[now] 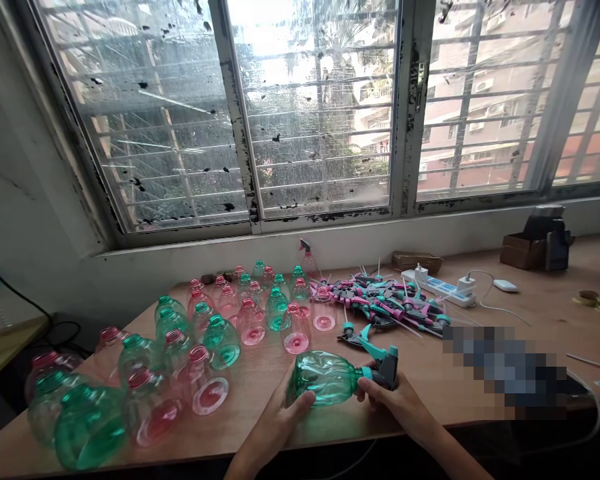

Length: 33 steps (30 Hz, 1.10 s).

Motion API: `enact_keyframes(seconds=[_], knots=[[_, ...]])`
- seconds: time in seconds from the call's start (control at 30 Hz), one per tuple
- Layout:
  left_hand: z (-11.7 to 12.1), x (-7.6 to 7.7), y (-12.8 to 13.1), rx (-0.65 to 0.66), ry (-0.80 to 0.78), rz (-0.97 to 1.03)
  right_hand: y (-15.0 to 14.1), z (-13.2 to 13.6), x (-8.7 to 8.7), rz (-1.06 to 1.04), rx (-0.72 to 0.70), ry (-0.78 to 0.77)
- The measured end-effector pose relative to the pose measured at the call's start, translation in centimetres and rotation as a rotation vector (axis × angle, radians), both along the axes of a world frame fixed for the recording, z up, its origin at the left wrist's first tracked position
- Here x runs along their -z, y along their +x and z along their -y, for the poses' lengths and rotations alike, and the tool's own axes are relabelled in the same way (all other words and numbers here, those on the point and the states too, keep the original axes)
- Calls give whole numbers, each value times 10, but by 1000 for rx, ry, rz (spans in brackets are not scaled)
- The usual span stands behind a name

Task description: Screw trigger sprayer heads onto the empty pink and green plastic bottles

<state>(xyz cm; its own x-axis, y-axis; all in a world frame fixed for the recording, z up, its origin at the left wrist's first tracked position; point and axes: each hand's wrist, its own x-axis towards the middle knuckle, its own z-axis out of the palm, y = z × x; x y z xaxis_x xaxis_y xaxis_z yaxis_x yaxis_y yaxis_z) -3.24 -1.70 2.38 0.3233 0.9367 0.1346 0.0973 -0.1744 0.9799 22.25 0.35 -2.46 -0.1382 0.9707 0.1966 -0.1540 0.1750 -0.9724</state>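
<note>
A clear green spray bottle (327,379) lies on its side in the air above the table's front edge, its neck toward the right. My left hand (291,400) is wrapped round the bottle's base end, thumb on the near side. At the neck, my right hand (387,397) grips the teal collar of the grey and teal spray head (387,365), which sits on the bottle's mouth. Whether the collar is fully tightened cannot be seen. Beyond the bottle, a loose teal and dark spray head (353,335) lies on the table.
Several open green and pink bottles (220,340) stand on the left of the wooden table (260,427). A heap of pink, teal and grey spray heads (380,300) lies behind. One pink bottle with a sprayer (307,259) stands near the window. A power strip (440,288) and a blurred-out dark object (505,367) are right.
</note>
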Motion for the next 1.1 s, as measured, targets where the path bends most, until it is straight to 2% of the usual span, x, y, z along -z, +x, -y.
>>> enact_keyframes(seconds=[0.13,0.3,0.4,0.6,0.7,0.93,1.03,1.1], knots=[[1,-3,4,6,-9,40,0,-1,0,-24,10,-5],[0,9,5,100,-34,158,0,-3,-2,-67,18,2],[0,11,4,101,-18,173,0,-2,-3,-61,19,-9],[1,-6,3,54,15,65,0,1,-4,-40,3,-16],[3,-9,5,51,-1,46,0,1,-3,-37,-4,-2],[0,10,6,83,-18,159,1,-5,6,-79,0,-9],[-1,13,4,100,3,154,0,-5,6,-85,-2,-10],[-1,13,2,64,16,121,0,-4,5,-87,-5,-8]])
